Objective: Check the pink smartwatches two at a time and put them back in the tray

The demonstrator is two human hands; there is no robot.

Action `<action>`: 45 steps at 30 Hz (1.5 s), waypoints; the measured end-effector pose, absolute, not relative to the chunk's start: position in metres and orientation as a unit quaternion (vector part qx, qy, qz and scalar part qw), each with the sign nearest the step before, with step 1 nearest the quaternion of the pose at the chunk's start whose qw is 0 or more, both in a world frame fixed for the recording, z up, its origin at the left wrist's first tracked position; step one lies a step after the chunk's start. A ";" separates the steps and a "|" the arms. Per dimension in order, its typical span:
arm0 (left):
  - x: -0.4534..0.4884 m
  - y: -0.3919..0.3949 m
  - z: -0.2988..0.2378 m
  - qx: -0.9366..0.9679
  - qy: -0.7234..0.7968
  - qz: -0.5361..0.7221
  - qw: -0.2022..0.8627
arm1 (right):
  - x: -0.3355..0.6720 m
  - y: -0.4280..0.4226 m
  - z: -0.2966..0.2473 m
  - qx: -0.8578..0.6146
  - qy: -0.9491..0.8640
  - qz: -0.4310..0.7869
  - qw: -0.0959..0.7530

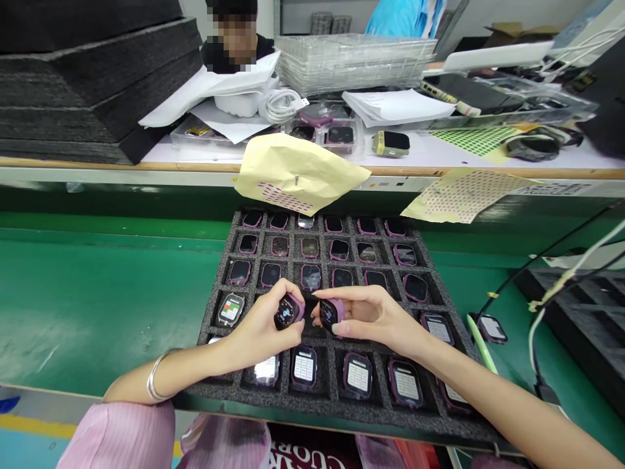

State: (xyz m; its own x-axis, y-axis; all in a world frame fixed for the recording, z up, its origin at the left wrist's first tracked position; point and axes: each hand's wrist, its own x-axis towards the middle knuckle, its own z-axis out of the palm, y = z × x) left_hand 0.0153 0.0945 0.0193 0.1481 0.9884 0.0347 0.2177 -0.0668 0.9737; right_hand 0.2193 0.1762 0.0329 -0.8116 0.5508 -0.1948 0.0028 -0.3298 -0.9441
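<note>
A black foam tray [215, 311] with a grid of pockets lies on the green belt, holding several purple-cased watch bodies. My left hand [261, 332] is closed round one purple watch body [288, 311], held above the tray's middle. My right hand [375, 316] pinches a second purple watch body [329, 314] right beside it, the two almost touching. Watches in the near rows, such as one [303, 366], show lit white screens; the far rows are dark.
A green conveyor belt [97, 293] runs left to right. A yellow sticker sheet [297, 170] hangs over the shelf edge above the tray. Cables [537, 306] and a loose watch [492, 327] lie right. A person [234, 36] sits behind the cluttered shelf; black foam stacks [88, 71] stand far left.
</note>
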 end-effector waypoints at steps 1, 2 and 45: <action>0.015 0.095 0.019 0.603 0.503 0.413 0.461 | 0.219 0.176 0.033 -0.253 -0.553 0.774 0.176; 0.015 0.095 0.019 0.606 0.503 0.412 0.459 | 0.219 0.176 0.032 -0.254 -0.555 0.773 0.176; 0.014 0.096 0.018 0.514 0.481 0.421 0.571 | 0.222 0.173 0.032 -0.236 -0.580 0.762 0.164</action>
